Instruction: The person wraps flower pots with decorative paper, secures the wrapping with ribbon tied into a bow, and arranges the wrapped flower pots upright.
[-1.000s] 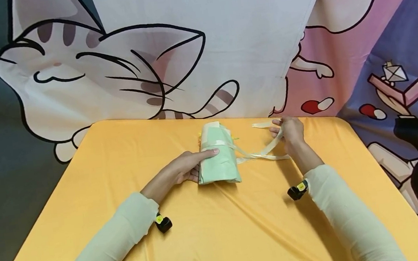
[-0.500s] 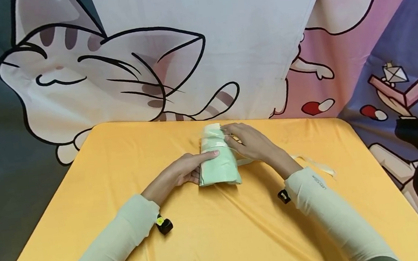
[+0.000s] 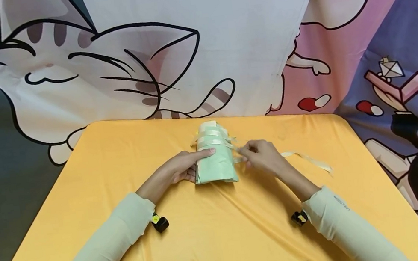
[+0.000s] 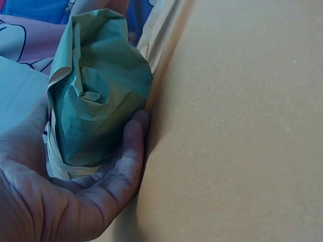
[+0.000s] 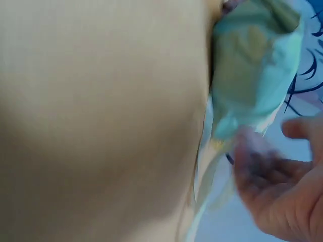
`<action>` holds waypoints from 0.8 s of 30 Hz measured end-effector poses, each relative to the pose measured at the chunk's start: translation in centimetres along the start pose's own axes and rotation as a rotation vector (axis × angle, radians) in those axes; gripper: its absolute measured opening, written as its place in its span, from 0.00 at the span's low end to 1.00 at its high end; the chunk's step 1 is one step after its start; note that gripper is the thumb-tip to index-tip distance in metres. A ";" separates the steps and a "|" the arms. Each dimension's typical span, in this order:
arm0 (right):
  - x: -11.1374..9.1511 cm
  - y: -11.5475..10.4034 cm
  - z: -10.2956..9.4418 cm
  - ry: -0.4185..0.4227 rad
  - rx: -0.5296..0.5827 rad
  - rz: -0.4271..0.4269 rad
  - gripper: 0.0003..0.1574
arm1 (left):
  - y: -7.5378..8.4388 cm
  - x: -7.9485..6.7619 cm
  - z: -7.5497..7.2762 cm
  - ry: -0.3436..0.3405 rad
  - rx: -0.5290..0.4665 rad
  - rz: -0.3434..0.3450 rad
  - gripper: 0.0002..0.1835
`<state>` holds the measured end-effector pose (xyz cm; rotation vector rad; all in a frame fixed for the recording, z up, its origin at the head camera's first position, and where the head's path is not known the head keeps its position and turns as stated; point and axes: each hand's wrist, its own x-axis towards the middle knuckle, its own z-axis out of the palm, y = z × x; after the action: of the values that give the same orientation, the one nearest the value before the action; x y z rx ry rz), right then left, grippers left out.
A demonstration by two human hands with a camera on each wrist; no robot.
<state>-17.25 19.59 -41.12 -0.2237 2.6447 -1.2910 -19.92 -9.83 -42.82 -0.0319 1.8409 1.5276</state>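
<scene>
A rolled bundle in pale green wrapping (image 3: 215,167) lies on the yellow cloth, with bands of cream ribbon (image 3: 210,141) across its upper part. My left hand (image 3: 182,166) grips it from the left, thumb on top and fingers around its lower side. The left wrist view shows the crumpled end of the bundle (image 4: 96,101) cupped by the left hand (image 4: 75,196). Just right of the bundle, my right hand (image 3: 260,155) pinches the ribbon close to its side. In the right wrist view the right hand (image 5: 282,186) is blurred, its fingers partly curled.
A loose ribbon tail (image 3: 311,162) trails over the yellow tablecloth (image 3: 206,242) beyond the right hand. Cartoon-printed curtains (image 3: 252,35) hang behind the table's far edge. A small black camera sits at each wrist.
My right hand came left to the bundle's upper right side, then drew slightly back toward me and right. Ribbon bands show more clearly across the top. The left hand keeps its grip.
</scene>
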 end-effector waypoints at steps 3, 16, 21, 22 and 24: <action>-0.3 -0.6 0.8 -0.183 0.158 0.176 0.42 | 0.2 0.0 -0.1 0.003 0.006 -0.002 0.32; 0.8 -2.5 2.6 -0.352 0.299 0.291 0.40 | 0.0 0.0 0.0 -0.015 0.008 -0.007 0.33; 1.2 -2.6 3.1 -0.322 0.283 0.307 0.39 | 0.2 0.0 -0.2 -0.044 0.014 0.012 0.34; 1.3 -2.6 3.2 -0.317 0.281 0.308 0.39 | 0.2 0.0 -0.3 -0.058 0.018 0.022 0.34; 1.5 -2.8 3.3 -0.311 0.283 0.306 0.39 | 0.3 0.0 -0.5 -0.089 0.053 0.040 0.36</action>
<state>-17.75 15.10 -41.05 0.0222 2.1129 -1.3756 -20.28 -10.17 -42.52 0.0966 1.8204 1.4835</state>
